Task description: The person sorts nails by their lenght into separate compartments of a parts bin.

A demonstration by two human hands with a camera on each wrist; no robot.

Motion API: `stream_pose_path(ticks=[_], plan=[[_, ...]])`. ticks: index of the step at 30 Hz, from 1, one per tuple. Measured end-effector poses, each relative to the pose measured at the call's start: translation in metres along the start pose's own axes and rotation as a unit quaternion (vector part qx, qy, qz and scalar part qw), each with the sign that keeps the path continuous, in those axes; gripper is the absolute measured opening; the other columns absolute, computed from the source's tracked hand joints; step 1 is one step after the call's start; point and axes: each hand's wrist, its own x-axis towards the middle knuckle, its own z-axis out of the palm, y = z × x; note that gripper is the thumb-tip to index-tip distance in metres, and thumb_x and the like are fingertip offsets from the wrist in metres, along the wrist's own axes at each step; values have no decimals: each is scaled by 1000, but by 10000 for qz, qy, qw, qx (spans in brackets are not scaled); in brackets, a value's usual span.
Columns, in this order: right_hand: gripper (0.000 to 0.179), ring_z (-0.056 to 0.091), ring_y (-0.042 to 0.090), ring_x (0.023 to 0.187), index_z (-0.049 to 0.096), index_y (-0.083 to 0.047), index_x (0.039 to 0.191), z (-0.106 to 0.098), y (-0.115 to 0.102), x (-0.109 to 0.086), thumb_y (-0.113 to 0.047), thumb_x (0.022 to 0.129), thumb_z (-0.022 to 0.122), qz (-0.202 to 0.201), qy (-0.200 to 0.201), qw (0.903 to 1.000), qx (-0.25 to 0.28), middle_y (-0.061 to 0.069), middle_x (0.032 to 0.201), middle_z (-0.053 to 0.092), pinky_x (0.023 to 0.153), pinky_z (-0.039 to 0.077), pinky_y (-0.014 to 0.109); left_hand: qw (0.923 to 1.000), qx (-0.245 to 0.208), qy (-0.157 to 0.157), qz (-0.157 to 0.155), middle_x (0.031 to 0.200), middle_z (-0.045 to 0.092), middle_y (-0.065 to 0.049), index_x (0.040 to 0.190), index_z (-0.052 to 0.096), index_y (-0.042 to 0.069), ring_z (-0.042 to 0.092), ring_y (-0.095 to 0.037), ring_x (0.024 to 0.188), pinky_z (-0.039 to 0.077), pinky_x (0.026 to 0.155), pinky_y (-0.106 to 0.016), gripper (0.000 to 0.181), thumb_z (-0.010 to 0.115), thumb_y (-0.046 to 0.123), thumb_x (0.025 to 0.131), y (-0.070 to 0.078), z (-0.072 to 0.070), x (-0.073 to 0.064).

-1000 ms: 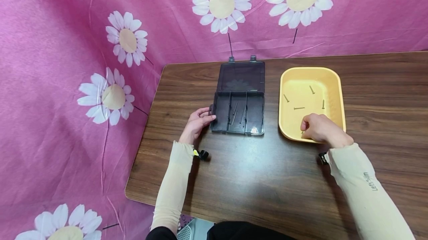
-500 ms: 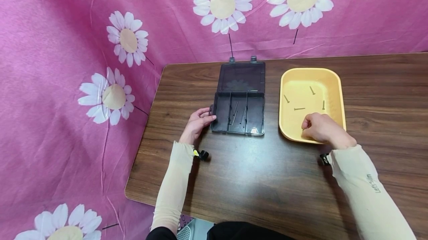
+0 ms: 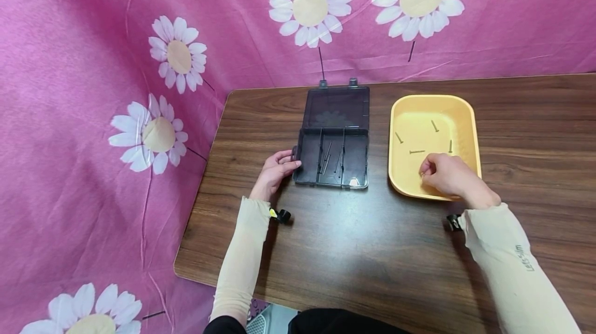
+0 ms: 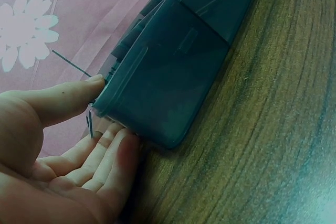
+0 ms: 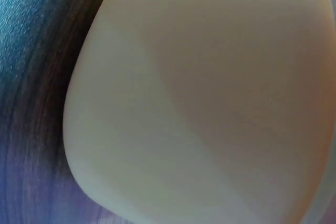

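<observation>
A dark see-through compartment box (image 3: 307,155) lies with its lid (image 3: 335,107) folded back. Several thin dark nails (image 3: 326,161) lie in its middle compartment. My left hand (image 3: 274,171) grips the box's left side; in the left wrist view the thumb (image 4: 68,98) is on the upper edge and the fingers (image 4: 105,166) are against the side below. My right hand (image 3: 449,173), inside the yellow bin (image 3: 396,179), pinches a small screw (image 3: 422,174), mostly hidden by the fingertips. Several brass-coloured screws (image 3: 417,151) lie on the bin floor.
Both containers stand on a brown wood-grain table (image 3: 354,251), the bin to the right of the box. A pink flowered cloth (image 3: 242,24) hangs behind and to the left. The bin's outer wall (image 5: 184,103) fills the right wrist view, blurred.
My right hand has shifted slightly right and rises a little from the bin floor, with the screw at its fingertips. My left hand and the box have stayed in place.
</observation>
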Motion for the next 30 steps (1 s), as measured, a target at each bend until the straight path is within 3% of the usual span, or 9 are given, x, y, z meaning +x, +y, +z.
stream_pose_path(ticks=[13, 18, 26, 30], plan=[[7, 48, 12, 63, 59, -8, 78, -7, -4, -2, -10, 72, 62, -87, 594, 9977, 312, 0, 68, 57, 58, 35, 23, 9999, 101, 50, -70, 111, 60, -16, 118, 51, 2, 61, -7, 80, 50, 70, -19, 45, 65, -5, 75, 1, -1, -1], [9, 46, 5, 60, 58, -7, 79, -10, -6, -3, -10, 73, 65, -70, 832, 9947, 601, 3, 71, 58, 57, 34, 19, 9999, 92, 25, -51, 112, 59, -16, 118, 51, 2, 61, -8, 81, 50, 70, -19, 45, 65, -5, 75, 0, -1, -1], [12, 45, -1, 58, 59, -3, 82, -14, -13, -2, -7, 73, 66, -2, 1304, 9838, 1233, 6, 71, 57, 54, 36, 13, 10000, 87, -38, -6, 107, 61, -13, 119, 50, 1, 61, -8, 81, 50, 70, -19, 46, 65, -5, 76, 0, -1, -1], [13, 47, -1, 60, 59, 0, 85, -16, -18, 1, -4, 74, 65, 101, 1467, 9757, 1625, 2, 71, 56, 55, 38, 12, 10000, 76, -54, 19, 103, 62, -11, 119, 49, 0, 61, -8, 80, 50, 70, -19, 47, 65, -6, 75, 0, -1, 0]])
